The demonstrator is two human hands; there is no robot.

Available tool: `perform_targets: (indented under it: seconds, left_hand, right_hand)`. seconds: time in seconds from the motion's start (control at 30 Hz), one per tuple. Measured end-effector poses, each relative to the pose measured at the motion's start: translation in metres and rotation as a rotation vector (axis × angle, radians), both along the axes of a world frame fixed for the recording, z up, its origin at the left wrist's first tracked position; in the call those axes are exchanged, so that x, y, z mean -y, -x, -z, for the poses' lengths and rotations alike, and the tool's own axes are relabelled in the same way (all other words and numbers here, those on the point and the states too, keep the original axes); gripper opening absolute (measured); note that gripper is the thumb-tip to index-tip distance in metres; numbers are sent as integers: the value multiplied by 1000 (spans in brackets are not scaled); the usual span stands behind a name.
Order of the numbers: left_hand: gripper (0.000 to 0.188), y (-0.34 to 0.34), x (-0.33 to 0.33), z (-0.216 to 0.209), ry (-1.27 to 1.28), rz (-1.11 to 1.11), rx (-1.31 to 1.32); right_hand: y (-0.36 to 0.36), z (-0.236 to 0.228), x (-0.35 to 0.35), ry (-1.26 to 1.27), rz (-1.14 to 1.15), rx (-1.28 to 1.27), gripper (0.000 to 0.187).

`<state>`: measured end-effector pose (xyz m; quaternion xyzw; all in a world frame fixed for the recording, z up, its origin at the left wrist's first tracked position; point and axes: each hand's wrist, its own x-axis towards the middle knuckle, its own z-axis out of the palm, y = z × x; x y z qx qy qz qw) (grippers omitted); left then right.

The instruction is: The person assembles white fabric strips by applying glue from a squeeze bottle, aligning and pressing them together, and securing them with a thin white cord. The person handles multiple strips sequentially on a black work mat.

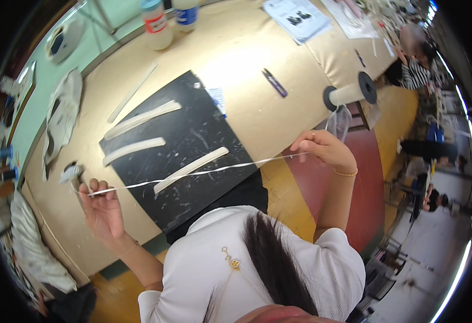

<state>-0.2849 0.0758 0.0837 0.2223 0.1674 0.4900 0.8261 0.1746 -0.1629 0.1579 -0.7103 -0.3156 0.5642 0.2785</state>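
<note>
A thin white ribbon [220, 169] is stretched, slightly twisted, between my two hands over a black board [193, 124]. My left hand [102, 212], at the board's left side, pinches the ribbon between thumb and fingertips. Out to the right, my right hand [326, 151] is closed on it, and a length of it runs up toward a spool [349, 94] with black end discs. Under the ribbon lies a cream padded strip [193, 169]. Two more cream strips, one long [142, 119] and one short [134, 151], rest on the board's left part.
Dark thread snips [275, 83] lie beyond the board. A thin pale strip [132, 92] is at its left. Two bottles [156, 27] and some papers [296, 20] stand or lie farther back. White cloth [64, 113] is at the left edge. Another person [413, 67] works at far right.
</note>
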Motion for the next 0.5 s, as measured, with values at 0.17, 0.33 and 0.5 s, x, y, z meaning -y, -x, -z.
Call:
perform_targets:
  seconds: [0.17,0.33,0.5]
  left_hand:
    - [24,-54,4,22,307,60,117]
    - [22,-106,50,28,33,163,-386]
    - [24,-121,91,15,-65,231,-623]
  right_hand:
    - [-25,34,86,112,357,116,30]
    - [-12,110,97,-135,-86,1324,23]
    - [81,82,-49,-646,55,681,22]
